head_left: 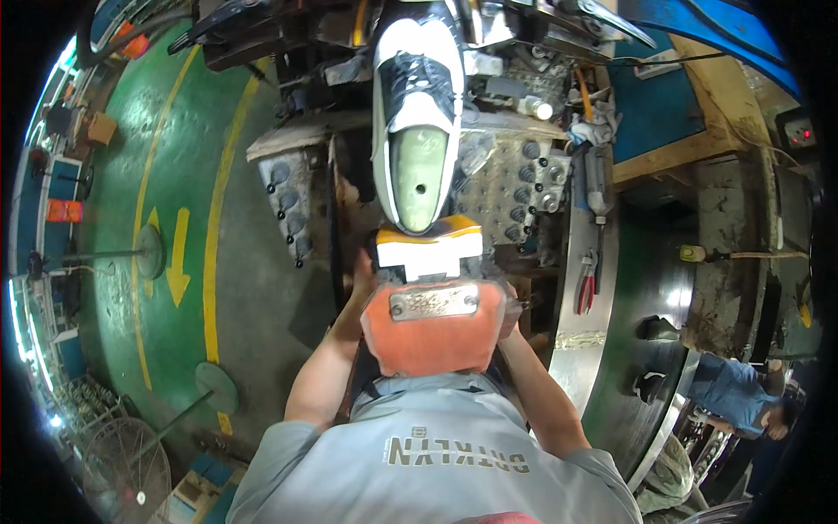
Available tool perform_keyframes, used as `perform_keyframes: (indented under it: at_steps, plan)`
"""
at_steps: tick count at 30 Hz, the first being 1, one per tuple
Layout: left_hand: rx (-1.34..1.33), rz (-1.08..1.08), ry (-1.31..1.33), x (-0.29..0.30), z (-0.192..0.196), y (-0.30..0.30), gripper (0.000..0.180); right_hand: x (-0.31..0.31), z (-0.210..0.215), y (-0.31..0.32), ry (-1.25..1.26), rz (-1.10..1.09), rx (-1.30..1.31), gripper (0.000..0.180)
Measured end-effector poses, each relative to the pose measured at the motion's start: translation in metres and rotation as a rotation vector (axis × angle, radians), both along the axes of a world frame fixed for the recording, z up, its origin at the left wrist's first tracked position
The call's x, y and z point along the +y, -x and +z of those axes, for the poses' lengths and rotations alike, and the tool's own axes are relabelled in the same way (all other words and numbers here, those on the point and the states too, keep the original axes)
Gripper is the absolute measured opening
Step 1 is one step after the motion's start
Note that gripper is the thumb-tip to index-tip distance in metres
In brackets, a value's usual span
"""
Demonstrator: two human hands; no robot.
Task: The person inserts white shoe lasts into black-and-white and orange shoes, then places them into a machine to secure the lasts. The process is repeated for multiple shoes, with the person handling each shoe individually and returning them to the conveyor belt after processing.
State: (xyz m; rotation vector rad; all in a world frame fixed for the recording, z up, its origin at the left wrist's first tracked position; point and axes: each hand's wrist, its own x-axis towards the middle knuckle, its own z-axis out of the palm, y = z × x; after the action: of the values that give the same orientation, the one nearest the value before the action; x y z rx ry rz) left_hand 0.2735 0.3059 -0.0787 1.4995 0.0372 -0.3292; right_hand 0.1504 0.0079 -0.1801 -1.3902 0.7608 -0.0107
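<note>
Nearest, the person's grey shirt [436, 454] fills the lower middle; both bare forearms run forward from it, one on each side of an orange padded block [434, 327] with a small metal plate on its near face. The left hand [361, 271] lies against the left edge of that block and the white-and-yellow heel rest [429, 244] just beyond it; only part of the hand shows, and whether its fingers are spread or curled I cannot tell. The right hand [509, 301] is almost wholly hidden behind the block's right corner; its fingers cannot be made out either.

Just beyond the heel rest, the shoe upper [417, 105] sits sole-side up on its pale green last [416, 179], white with a dark navy laced panel, the heel end near and the toe far, held in the middle of the lasting machine [515, 188]; grey studded plates flank it left and right.

Red-handled pliers [587, 284] hang on the curved steel guard [594, 262] to the right; further right another person in blue [742, 393] bends low; on the left, the green floor [122, 218] carries yellow lines and arrows.

The risk, as I judge it: both hands sit close to clamping parts, so a finger could be caught if the machine closes; the upper could also sit crooked on the last and wrinkle.
</note>
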Motion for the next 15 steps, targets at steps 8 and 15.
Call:
perform_keyframes:
  at_steps: [8, 15]
  plan:
    - [-0.149, 0.083, -0.183, 0.013, 0.032, 0.002, 0.065, 0.008, 0.018, 0.036, -0.347, -0.144, -0.023, 0.032]
    - [-0.155, 0.098, -0.2, 0.092, 0.153, 0.025, 0.046, -0.026, 0.086, 0.024, 0.281, 0.232, 0.142, 0.03]
